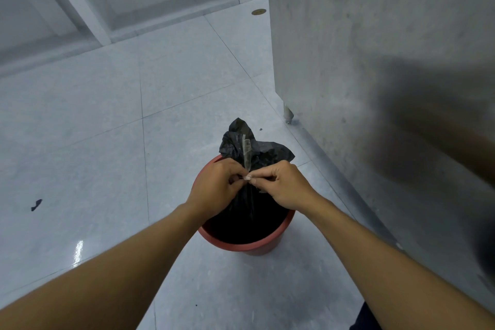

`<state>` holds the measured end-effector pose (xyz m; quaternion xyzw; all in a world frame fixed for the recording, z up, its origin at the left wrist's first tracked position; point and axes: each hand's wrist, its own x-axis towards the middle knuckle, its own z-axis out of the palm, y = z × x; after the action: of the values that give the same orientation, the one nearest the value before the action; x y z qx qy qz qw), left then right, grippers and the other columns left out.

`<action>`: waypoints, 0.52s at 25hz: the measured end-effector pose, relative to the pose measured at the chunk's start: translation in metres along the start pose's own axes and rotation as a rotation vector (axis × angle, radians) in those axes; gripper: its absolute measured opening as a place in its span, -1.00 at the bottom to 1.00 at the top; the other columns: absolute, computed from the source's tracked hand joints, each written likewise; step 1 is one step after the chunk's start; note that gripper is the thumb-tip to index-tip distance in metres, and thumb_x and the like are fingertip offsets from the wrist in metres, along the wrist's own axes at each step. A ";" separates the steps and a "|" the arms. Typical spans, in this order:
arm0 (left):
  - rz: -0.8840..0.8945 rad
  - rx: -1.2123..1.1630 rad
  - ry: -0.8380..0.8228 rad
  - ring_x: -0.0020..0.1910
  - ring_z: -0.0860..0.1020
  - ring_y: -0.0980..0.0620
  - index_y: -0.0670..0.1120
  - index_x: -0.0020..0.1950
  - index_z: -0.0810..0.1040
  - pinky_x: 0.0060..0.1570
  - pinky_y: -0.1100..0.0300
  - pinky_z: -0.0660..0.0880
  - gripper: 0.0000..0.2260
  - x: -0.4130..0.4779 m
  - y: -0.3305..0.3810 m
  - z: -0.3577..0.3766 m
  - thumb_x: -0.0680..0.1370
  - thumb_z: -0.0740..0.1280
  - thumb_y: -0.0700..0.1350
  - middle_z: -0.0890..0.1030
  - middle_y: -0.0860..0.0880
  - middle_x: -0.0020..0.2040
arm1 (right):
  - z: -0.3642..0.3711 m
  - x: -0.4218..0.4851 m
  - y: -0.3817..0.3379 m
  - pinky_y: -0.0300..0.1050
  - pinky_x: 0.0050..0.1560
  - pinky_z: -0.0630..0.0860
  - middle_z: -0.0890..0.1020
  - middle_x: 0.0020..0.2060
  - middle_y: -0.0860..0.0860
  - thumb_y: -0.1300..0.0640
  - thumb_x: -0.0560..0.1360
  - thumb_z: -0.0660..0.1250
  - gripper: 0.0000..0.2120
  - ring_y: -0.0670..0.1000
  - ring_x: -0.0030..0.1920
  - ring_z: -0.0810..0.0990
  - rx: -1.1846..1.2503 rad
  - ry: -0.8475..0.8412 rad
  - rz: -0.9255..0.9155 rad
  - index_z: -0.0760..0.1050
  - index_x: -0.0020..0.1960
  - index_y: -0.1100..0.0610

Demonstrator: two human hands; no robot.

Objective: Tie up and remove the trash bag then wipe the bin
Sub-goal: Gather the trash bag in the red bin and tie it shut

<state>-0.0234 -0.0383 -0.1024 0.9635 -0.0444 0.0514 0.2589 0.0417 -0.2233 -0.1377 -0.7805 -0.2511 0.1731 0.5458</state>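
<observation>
Far out to the left of my grip a small dark scrap [36, 205] lies on the floor [107, 142], well apart from the work. My left hand [217, 187] is closed in a pinch on the gathered neck of the black trash bag [253, 149], fingertips meeting those of my right hand [285, 186], which is pinched shut on the same neck. The loose top of the bag fans up just beyond the grip; its body hangs below, inside the red bin [241, 245]. The knot does not look finished, I judge. To do it well I would keep the neck twisted tight, draw the ends apart evenly, and only then lift. Right of the grip stands a grey panel [375, 61].
</observation>
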 end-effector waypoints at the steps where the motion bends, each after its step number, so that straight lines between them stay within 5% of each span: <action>1: 0.003 0.014 0.010 -0.17 0.57 0.20 0.02 0.02 0.76 -0.17 0.33 0.47 -0.89 0.000 0.000 0.000 0.56 0.48 -0.16 0.64 0.12 -0.08 | 0.000 0.000 -0.001 -0.41 -0.09 0.53 0.76 -0.11 -0.20 0.12 0.55 0.48 -0.85 -0.26 -0.15 0.70 0.002 0.004 -0.003 0.75 0.09 -0.01; 5: -0.017 0.038 -0.006 -0.24 0.53 0.27 0.06 0.10 0.61 -0.29 0.37 0.42 -0.89 -0.004 0.001 0.003 0.59 0.42 -0.09 0.63 0.22 -0.14 | -0.001 -0.001 -0.002 -0.35 -0.14 0.58 0.76 -0.16 -0.18 0.14 0.55 0.48 -0.85 -0.17 -0.20 0.71 0.000 0.006 0.006 0.75 0.09 0.01; 8: -0.077 -0.092 -0.028 -0.25 0.51 0.17 0.04 0.16 0.47 -0.24 0.20 0.48 -0.81 -0.004 0.004 0.010 0.58 0.36 -0.14 0.59 0.12 -0.16 | -0.001 0.000 -0.002 -0.34 -0.15 0.57 0.76 -0.20 -0.15 0.14 0.55 0.48 -0.87 -0.17 -0.23 0.70 -0.023 0.021 0.008 0.76 0.06 0.00; 13: -0.205 -0.261 -0.070 -0.33 0.45 0.20 0.15 0.03 0.40 -0.27 0.15 0.43 -0.83 0.004 0.010 0.017 0.59 0.31 -0.11 0.53 0.06 -0.24 | -0.001 -0.002 -0.002 -0.41 -0.07 0.56 0.73 -0.15 -0.23 0.16 0.55 0.47 -0.85 -0.30 -0.11 0.68 -0.059 0.034 -0.017 0.74 0.09 0.02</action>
<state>-0.0195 -0.0555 -0.1119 0.9224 0.0386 -0.0149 0.3840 0.0397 -0.2245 -0.1355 -0.7970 -0.2534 0.1476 0.5280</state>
